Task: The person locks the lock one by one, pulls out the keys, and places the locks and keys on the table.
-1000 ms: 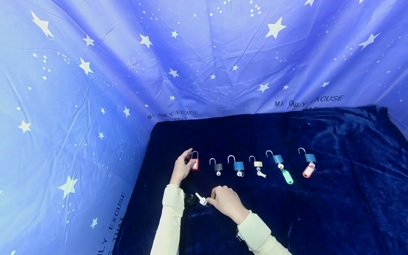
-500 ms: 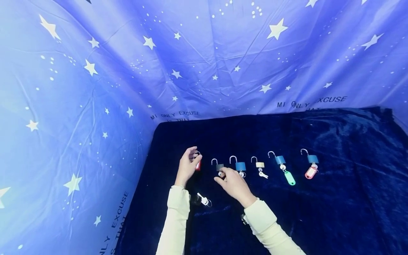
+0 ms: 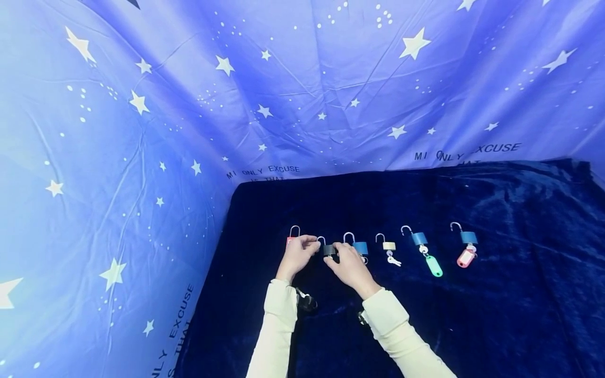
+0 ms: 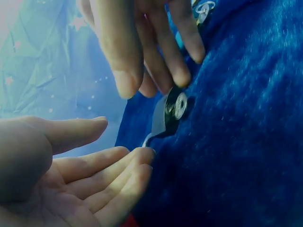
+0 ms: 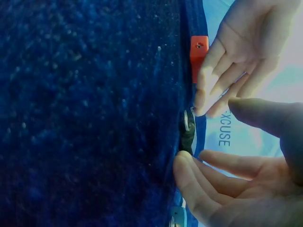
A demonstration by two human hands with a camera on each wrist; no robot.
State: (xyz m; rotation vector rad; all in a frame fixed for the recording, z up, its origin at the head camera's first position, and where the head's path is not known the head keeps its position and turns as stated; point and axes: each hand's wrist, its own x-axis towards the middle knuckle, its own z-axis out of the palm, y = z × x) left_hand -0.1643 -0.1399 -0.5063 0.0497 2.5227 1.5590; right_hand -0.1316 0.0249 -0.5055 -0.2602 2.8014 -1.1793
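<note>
A small black padlock lies between my two hands, its silver shackle open toward the left. My left hand has its fingers extended, fingertips right at the shackle, with the thumb held apart in the left wrist view. From the other side, fingertips of my right hand meet the end of the lock body, the thumb also apart. A round silver piece shows on the padlock's underside. The red padlock, with its shackle closed, is just beyond my left hand, which partly covers it in the head view.
Rightward in a row lie a blue padlock partly behind my right hand, a brass padlock with keys, and blue padlocks with a green tag and a red tag. All rest on dark blue velvet cloth before a starry curtain.
My right hand has let go of the loose keys and moved up to the black padlock. My left hand has left the red padlock and shifted right to the black one. My left arm now hides the keys.
</note>
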